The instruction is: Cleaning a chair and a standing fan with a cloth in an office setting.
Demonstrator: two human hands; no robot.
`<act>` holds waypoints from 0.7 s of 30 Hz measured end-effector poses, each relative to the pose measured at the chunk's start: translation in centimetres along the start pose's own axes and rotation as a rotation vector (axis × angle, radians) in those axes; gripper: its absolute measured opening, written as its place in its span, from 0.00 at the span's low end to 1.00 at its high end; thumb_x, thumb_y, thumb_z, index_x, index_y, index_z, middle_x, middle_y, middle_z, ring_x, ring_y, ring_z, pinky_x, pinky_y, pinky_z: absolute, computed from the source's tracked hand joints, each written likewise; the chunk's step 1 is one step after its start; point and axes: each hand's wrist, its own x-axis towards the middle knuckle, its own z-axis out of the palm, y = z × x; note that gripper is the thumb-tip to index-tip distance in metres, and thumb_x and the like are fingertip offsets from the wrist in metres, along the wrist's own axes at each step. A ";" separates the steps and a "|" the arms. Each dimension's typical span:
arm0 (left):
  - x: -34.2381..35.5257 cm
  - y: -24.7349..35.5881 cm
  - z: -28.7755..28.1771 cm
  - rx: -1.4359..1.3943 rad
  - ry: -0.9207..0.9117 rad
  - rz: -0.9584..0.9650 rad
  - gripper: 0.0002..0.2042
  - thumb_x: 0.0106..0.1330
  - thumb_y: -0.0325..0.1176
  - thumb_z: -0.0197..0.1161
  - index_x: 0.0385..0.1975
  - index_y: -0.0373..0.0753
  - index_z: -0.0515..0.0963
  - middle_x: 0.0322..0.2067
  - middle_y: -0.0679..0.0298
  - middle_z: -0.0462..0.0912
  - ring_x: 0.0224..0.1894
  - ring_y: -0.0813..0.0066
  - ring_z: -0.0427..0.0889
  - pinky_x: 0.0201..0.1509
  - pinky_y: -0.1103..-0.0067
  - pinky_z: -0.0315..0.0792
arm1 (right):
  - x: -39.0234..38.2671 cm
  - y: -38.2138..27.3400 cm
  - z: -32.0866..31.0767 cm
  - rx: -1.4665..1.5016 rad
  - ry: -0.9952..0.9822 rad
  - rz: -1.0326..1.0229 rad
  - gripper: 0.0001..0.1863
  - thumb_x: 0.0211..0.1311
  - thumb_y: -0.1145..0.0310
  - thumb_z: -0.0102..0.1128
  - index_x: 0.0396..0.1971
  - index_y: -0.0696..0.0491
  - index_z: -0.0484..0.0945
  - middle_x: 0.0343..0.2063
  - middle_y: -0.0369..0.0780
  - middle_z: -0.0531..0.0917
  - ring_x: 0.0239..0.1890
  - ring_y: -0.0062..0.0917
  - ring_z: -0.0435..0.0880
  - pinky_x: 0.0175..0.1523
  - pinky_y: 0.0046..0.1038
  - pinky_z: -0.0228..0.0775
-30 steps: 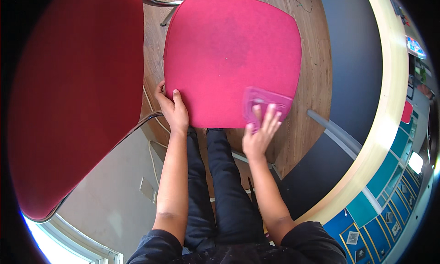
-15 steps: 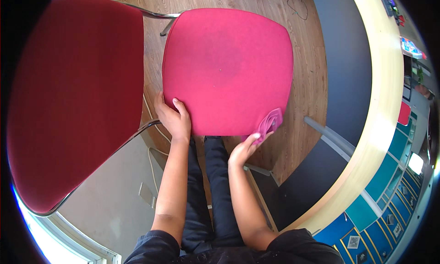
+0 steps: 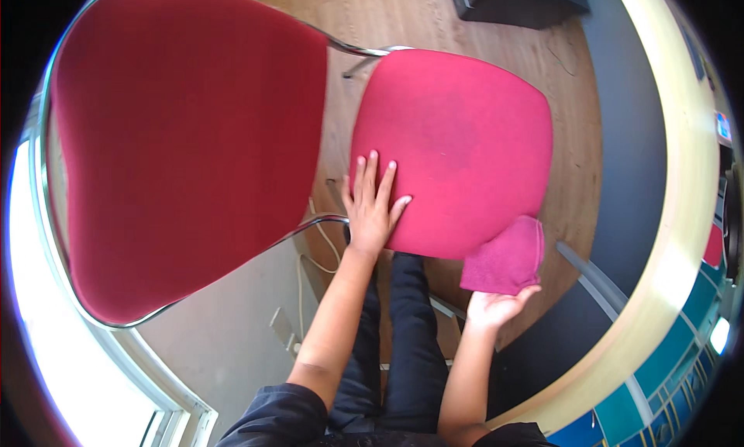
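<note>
A chair with a pink-red padded seat [image 3: 457, 121] stands before me, its dark red backrest [image 3: 186, 137] in a chrome frame on the left. A darker patch shows on the seat. My left hand [image 3: 372, 207] lies flat on the seat's near left part, fingers spread. My right hand [image 3: 496, 307] is at the seat's near right corner, palm upward, gripping a magenta cloth [image 3: 504, 257] that covers most of its fingers and overlaps the seat edge.
A curved counter with pale wooden rim [image 3: 674, 230] and grey panel [image 3: 628, 98] runs along the right. A black box [image 3: 515, 1] sits on the wooden floor [image 3: 573, 144] beyond the chair. Cables [image 3: 333, 245] hang near the wall at left, beside a bright window [image 3: 62, 323].
My left hand has moved from the seat's left edge onto its top. My right hand has turned palm-up with the cloth below the corner. The view has shifted, showing more backrest and the black box.
</note>
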 end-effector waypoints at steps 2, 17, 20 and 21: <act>-2.1 -1.9 -0.6 -0.206 0.109 -0.029 0.30 0.60 0.36 0.67 0.64 0.45 0.65 0.67 0.50 0.58 0.69 0.48 0.57 0.67 0.60 0.57 | 0.2 1.1 1.8 0.098 -0.264 0.145 0.40 0.67 0.37 0.41 0.68 0.52 0.57 0.68 0.42 0.61 0.70 0.37 0.58 0.73 0.47 0.47; -0.4 -3.5 -29.6 -0.926 0.901 -0.201 0.30 0.72 0.56 0.45 0.58 0.31 0.62 0.55 0.52 0.69 0.57 0.66 0.72 0.59 0.71 0.69 | -10.0 17.4 36.2 -0.602 -0.998 -0.022 0.22 0.74 0.51 0.40 0.25 0.51 0.68 0.21 0.30 0.70 0.23 0.13 0.69 0.27 0.21 0.62; 1.0 -3.3 -30.0 -1.039 0.833 -0.247 0.39 0.68 0.66 0.42 0.59 0.30 0.61 0.53 0.52 0.73 0.56 0.66 0.74 0.60 0.70 0.68 | -10.1 21.1 40.6 -0.674 -0.927 -0.751 0.27 0.73 0.44 0.40 0.33 0.56 0.72 0.21 0.30 0.68 0.24 0.14 0.65 0.33 0.23 0.63; 1.2 -3.0 -29.7 -0.963 0.870 -0.269 0.42 0.67 0.68 0.37 0.58 0.28 0.62 0.51 0.53 0.74 0.54 0.66 0.75 0.60 0.70 0.68 | -10.7 20.1 40.5 -0.651 -1.065 -0.515 0.25 0.73 0.46 0.42 0.34 0.56 0.74 0.23 0.32 0.72 0.25 0.17 0.68 0.36 0.25 0.65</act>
